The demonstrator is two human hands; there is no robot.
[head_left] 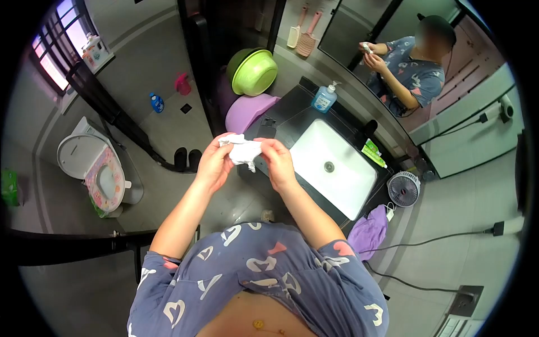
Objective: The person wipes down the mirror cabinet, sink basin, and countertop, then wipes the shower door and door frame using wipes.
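Observation:
A small crumpled white cloth (243, 151) is stretched between my two hands, in front of my chest. It is too bunched up to tell whether it is fabric or tissue. My left hand (215, 159) pinches its left side between thumb and fingers. At the opposite side, my right hand (278, 162) grips the edge, with the thumb on top. A loose corner hangs down between the hands. Both hands are in the air, near the left end of the dark countertop (292, 112).
A white sink (343, 180) is set into the counter, with a blue soap bottle (324, 98) behind it. Green and purple basins (254, 73) stand at the counter's left. A small fan (403, 189) and purple cloth (370, 229) are on the right. A toilet (106, 182) stands far left.

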